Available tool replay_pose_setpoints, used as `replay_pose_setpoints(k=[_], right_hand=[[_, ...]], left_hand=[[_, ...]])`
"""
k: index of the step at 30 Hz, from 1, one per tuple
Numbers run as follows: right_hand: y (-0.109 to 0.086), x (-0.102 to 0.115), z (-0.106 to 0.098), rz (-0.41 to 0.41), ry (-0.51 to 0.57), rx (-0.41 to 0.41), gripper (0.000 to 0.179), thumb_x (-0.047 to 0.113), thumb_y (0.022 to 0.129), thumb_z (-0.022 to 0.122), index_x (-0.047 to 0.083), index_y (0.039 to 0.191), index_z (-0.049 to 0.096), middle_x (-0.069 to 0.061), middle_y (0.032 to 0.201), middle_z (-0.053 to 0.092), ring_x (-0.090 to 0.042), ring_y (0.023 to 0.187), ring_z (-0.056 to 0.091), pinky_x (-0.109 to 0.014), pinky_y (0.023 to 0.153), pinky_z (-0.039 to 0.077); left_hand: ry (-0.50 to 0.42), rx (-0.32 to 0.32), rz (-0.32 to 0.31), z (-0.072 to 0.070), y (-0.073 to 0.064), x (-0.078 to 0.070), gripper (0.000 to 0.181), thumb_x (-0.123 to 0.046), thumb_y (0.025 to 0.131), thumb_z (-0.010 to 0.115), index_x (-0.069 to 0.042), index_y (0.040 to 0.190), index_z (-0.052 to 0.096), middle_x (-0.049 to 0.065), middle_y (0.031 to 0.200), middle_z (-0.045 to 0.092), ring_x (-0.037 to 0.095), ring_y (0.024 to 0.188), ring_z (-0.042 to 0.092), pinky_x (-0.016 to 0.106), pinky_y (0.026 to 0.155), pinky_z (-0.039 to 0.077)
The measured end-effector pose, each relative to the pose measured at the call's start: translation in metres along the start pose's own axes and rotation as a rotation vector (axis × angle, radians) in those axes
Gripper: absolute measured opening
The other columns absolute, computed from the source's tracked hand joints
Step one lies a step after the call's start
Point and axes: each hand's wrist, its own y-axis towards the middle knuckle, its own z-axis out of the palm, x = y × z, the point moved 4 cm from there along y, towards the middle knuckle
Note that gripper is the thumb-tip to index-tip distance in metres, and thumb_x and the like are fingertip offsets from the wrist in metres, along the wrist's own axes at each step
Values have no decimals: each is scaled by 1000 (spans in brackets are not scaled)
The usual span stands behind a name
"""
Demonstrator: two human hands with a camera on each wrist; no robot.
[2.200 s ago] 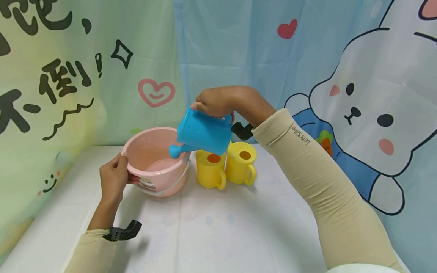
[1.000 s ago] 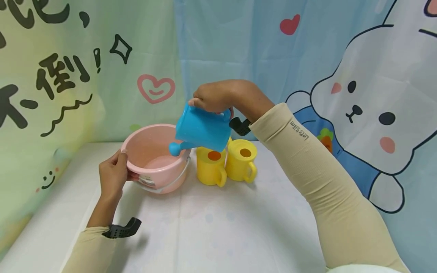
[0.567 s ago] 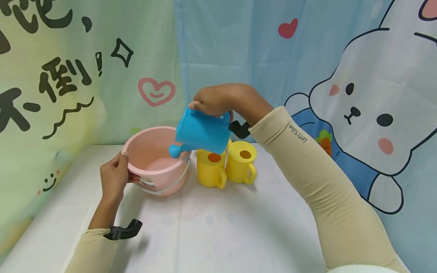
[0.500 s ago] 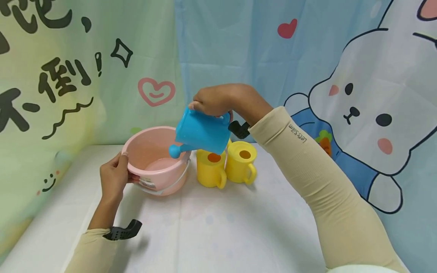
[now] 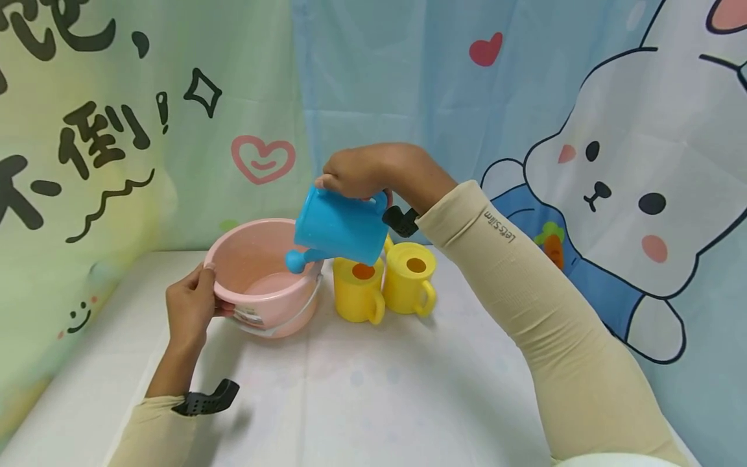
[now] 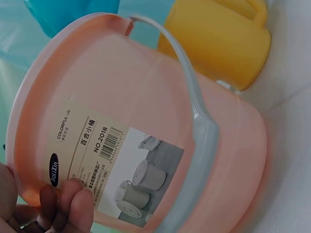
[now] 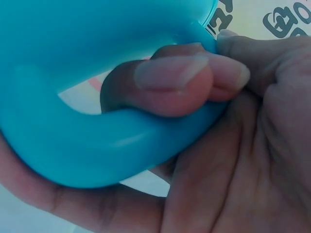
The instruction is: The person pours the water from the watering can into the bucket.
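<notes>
A blue watering can [image 5: 341, 224] is tilted in the air, its spout with a round head hanging over the right rim of a pink bucket [image 5: 280, 311]. My right hand [image 5: 362, 170] grips the can by its handle [image 7: 112, 141]; in the right wrist view fingers pass through the handle loop. My left hand [image 5: 191, 305] pinches the bucket's left rim, thumb on top and fingertips [image 6: 80, 208] below, by the paper label [image 6: 104, 160]. The bucket stands on the table, its pale handle [image 6: 199, 131] hanging down the front. I cannot make out any water leaving the spout.
Two yellow watering cans [image 5: 357, 298] [image 5: 408, 285] stand side by side right of the bucket, partly below the raised blue can. Behind them hangs a printed curtain [image 5: 373, 84] with a rabbit. A white cloth [image 5: 350, 402] covers the table.
Both hands keep their holds, and the blue can stays tilted over the bucket at nearly the same angle. The whole scene shifts slightly with the head camera.
</notes>
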Motion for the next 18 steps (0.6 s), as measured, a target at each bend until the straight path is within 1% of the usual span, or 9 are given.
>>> replay_pose_setpoints(k=[2, 5, 7, 9, 12, 14, 18], right_hand=[[0, 1, -1, 5, -6, -5, 55, 43, 106, 27, 9, 149, 33, -11, 119, 48, -26, 95, 58, -38, 64, 61], [0, 2, 0, 25, 3, -5, 54, 44, 105, 28, 10, 146, 36, -11, 103, 49, -24, 85, 57, -37, 62, 61], [0, 3, 0, 41, 14, -3, 53, 45, 105, 28, 10, 144, 38, -12, 95, 47, -23, 81, 55, -37, 61, 61], [-1, 4, 0, 49, 9, -1, 53, 45, 105, 29, 11, 144, 37, -11, 98, 48, -23, 83, 55, -36, 61, 61], [-1, 6, -2, 44, -15, -2, 55, 45, 105, 28, 11, 147, 35, -10, 111, 49, -23, 94, 57, -35, 61, 61], [-1, 7, -2, 40, -16, -5, 55, 44, 105, 29, 11, 148, 34, -10, 115, 49, -23, 97, 57, -35, 61, 60], [-2, 9, -1, 48, -4, -3, 49, 45, 105, 29, 10, 138, 42, -10, 97, 49, -23, 86, 57, -37, 62, 61]], left_hand=[[0, -2, 1, 0, 0, 0, 45, -27, 101, 47, -7, 141, 49, 0, 61, 63, 13, 40, 59, 27, 41, 56], [14, -7, 4, 0, -1, 0, 45, -29, 101, 47, -7, 141, 51, 0, 61, 62, 13, 41, 59, 27, 42, 56], [26, -9, 4, 0, -2, 0, 45, -30, 101, 47, -7, 141, 51, 0, 61, 62, 13, 41, 59, 27, 42, 56], [33, -10, 5, -1, -2, 1, 45, -30, 101, 47, -8, 140, 51, 0, 60, 62, 13, 41, 59, 27, 43, 56], [33, -10, 7, 0, -1, 0, 45, -29, 101, 47, -8, 141, 50, 0, 60, 62, 13, 41, 60, 27, 43, 56], [33, -10, 8, 0, -1, 0, 45, -29, 101, 47, -8, 141, 50, 0, 60, 62, 13, 41, 60, 27, 43, 56], [29, -10, 12, 0, -2, 0, 46, -29, 101, 47, -7, 141, 50, 1, 61, 62, 13, 41, 60, 27, 43, 56]])
